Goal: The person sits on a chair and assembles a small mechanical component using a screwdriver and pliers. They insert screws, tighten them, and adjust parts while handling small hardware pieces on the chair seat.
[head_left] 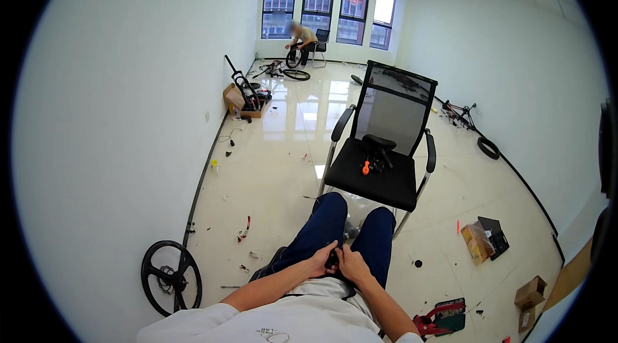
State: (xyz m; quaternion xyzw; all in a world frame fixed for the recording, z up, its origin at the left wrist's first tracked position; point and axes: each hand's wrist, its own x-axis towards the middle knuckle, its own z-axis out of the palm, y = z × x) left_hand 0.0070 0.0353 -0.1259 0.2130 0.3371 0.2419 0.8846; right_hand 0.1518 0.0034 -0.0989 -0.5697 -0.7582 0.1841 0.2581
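Seated, I have both hands together over my lap. My left hand (322, 260) is closed round a small black part (332, 259), whose exact kind I cannot make out. From the other side my right hand (353, 263) grips the same part with fingers and thumb pinched. Just past my knees stands a black mesh-backed chair (399, 176). On its seat lie a black bicycle saddle (378, 143) with its seatpost and an orange-handled screwdriver (365, 168).
A three-spoke bicycle wheel (183, 278) leans at the left wall. Farther along are a cardboard box (254, 112) of bike parts and a person (304, 39) seated with a wheel. At right lie a bicycle frame (460, 112), a tire (488, 147), an open toolbox (477, 243) and small boxes (530, 293).
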